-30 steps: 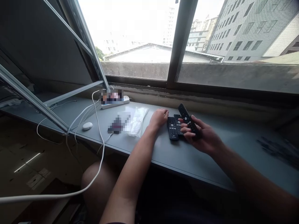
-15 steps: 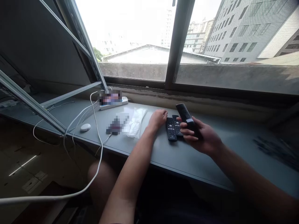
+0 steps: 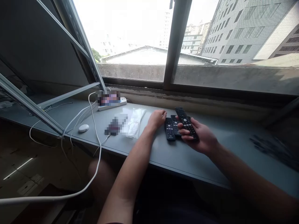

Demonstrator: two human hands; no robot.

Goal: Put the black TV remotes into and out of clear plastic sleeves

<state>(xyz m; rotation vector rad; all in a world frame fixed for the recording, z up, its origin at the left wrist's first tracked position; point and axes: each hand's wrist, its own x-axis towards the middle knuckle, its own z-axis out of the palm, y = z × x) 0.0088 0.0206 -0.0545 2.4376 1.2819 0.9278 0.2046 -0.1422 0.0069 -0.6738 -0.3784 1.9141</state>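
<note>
My right hand [image 3: 202, 137] is wrapped round a black remote control [image 3: 186, 123], held tilted above the desk with its button side up. Two more black remote controls lie side by side on the desk: the left one [image 3: 170, 129] shows nearly whole, while the other [image 3: 175, 124] is partly covered by the held one and my fingers. Just left of them, my left hand [image 3: 157, 119] rests on the desk with its fingers curled in. It is close to the top end of the left remote; whether it touches it, I cannot tell.
Crumpled clear plastic bags [image 3: 134, 124] lie left of my left arm. Beyond are a white power strip [image 3: 112, 105], a small white round device [image 3: 83, 128] and a loose white cable [image 3: 99, 155]. A metal frame [image 3: 51, 119] stands at left. Dark blurred items [image 3: 271, 149] lie at right.
The held remote has been turned over in my right hand: its smooth back with a pale label showed before, its buttons face up now. My left hand stays in place.
</note>
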